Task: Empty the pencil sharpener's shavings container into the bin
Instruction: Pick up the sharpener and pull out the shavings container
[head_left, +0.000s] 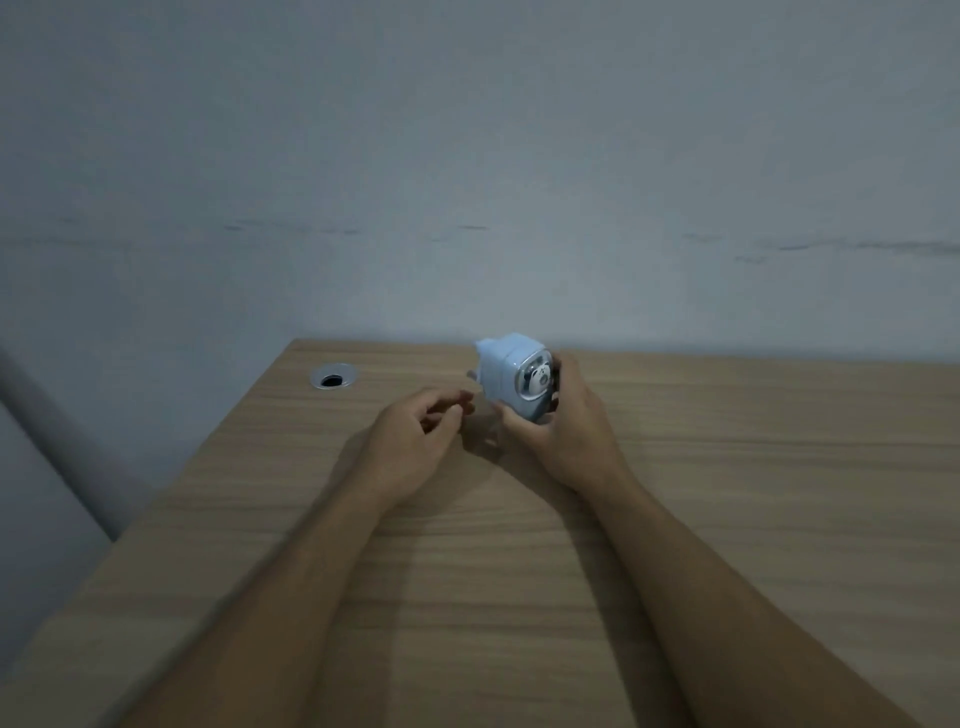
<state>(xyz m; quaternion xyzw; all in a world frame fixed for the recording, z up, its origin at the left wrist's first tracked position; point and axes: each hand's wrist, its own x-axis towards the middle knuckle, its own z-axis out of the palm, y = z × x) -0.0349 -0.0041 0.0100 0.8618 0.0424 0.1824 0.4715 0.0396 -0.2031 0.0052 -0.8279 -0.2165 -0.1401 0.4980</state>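
Observation:
A small light-blue pencil sharpener (511, 376) with a round face picture on its front is held tilted just above the wooden desk (727, 519). My right hand (563, 423) grips it from the right side and from below. My left hand (415, 434) hovers just left of the sharpener, fingers loosely curled, fingertips close to its left side and holding nothing. The shavings container cannot be told apart from the body. No bin is in view.
A round cable hole with a metal rim (333, 376) sits near the desk's back left corner. A pale wall (467, 156) stands right behind the desk. The desk's left edge runs diagonally toward me, with floor beyond it.

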